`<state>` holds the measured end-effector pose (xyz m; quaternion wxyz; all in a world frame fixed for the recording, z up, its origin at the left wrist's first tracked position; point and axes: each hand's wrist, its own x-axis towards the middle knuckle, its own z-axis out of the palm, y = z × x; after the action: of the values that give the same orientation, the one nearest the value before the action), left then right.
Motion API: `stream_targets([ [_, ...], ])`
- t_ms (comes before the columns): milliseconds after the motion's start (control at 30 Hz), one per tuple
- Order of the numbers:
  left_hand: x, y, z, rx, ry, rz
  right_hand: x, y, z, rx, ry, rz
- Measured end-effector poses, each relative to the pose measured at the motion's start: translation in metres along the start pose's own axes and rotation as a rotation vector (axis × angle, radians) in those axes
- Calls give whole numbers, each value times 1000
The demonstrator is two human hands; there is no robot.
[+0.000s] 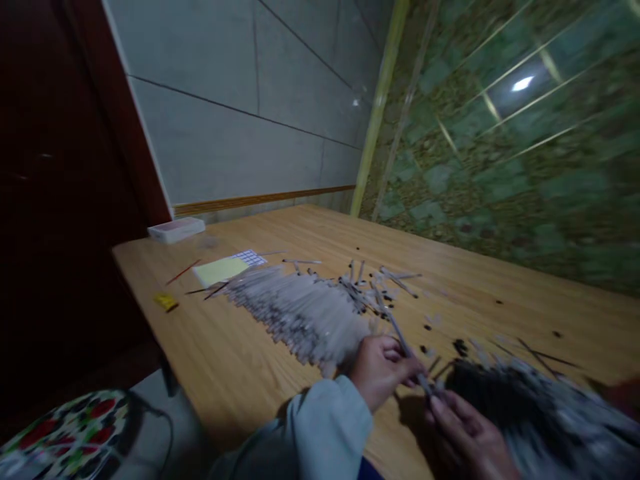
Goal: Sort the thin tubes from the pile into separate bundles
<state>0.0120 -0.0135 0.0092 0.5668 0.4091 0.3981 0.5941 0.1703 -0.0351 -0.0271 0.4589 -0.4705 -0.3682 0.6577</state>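
Note:
A thin grey stick-like tube (395, 323) slants across in front of me, pinched in the fingers of my left hand (380, 368). Lower down, my right hand (466, 427) closes its thumb and fingers on the near end of the same tube. Left of my hands lies a broad row of pale, translucent thin tubes (300, 307), packed side by side. To the right is a blurred heap of dark and pale thin pieces (520, 407). Beyond my left hand, short tubes with black ends (357, 293) are scattered loosely.
All this lies on a wooden table (240, 373). A yellow notepad (220, 270), a small yellow packet (166, 302), a red stick (184, 271) and a white box (177, 229) are at the left. Black bits (460, 347) dot the right side. A patterned stool (70, 433) stands below.

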Motion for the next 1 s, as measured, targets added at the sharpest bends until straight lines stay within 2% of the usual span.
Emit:
stream_targets([
  [100,1,-1,-2,-5,-51,5,-9,-10,24,99,-150,-34],
  [167,2,-1,-4,2,-71,5,-9,-9,30,79,-175,-68],
  [333,1,-3,-6,35,-78,1,-6,-2,24,115,-58,-139],
  [500,2,-3,-5,79,-56,-5,-3,1,20,84,-149,-69],
  [667,2,-2,-5,107,-53,-19,-2,2,23,78,12,-224],
  [800,1,-1,-6,116,-63,-31,-2,2,26,68,-132,-151],
  [933,0,0,-7,126,-70,-34,-4,0,26,77,-48,-215],
  [1000,0,0,-7,132,-57,-36,-5,-1,27,113,-55,-220],
])
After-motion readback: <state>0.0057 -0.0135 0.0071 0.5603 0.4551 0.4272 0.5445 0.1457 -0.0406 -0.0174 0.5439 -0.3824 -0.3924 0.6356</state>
